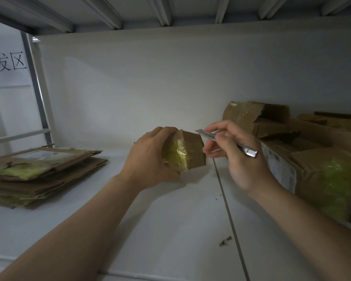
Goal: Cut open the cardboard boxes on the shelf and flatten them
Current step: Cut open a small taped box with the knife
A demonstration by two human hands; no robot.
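Dim, greyish light; brightest on the white back wall (170,88) at centre, darkening toward corners. Wide-angle bending at edges; overall soft focus.

You face a white shelf (170,230) with a dark seam (229,216) running front to back, a plain white wall (150,78) behind it, the ribbed underside (190,9) of another level overhead, a grey post (39,94) and crossbar (18,135) at your left, and a sign (6,63) with black characters beyond, all dimly lit.
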